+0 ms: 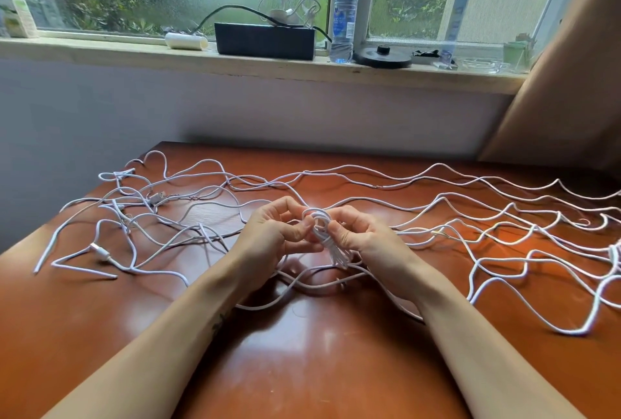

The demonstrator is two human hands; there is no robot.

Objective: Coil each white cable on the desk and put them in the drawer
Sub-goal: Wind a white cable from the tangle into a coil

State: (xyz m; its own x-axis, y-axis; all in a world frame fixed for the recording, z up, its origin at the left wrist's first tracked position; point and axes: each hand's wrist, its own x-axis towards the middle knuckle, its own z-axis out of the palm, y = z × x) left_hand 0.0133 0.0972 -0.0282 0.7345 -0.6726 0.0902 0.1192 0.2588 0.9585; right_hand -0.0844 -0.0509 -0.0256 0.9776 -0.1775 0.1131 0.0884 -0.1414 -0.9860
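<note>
Several long white cables (208,223) sprawl in loose waves over the reddish-brown desk (302,351), from its left edge to its right. At the middle of the desk both hands hold a small coil of white cable (319,225). My left hand (272,237) pinches the coil from the left with thumb and fingers. My right hand (356,234) grips it from the right, the strands hanging below my fingers. The cable's slack loops on the desk under my wrists. No drawer is in view.
A windowsill behind the desk carries a black box (265,40), a water bottle (344,12), a white roll (186,40), a black disc (383,55) and a small plant pot (515,52). A USB plug (158,197) lies at the left. A curtain (571,82) hangs at right.
</note>
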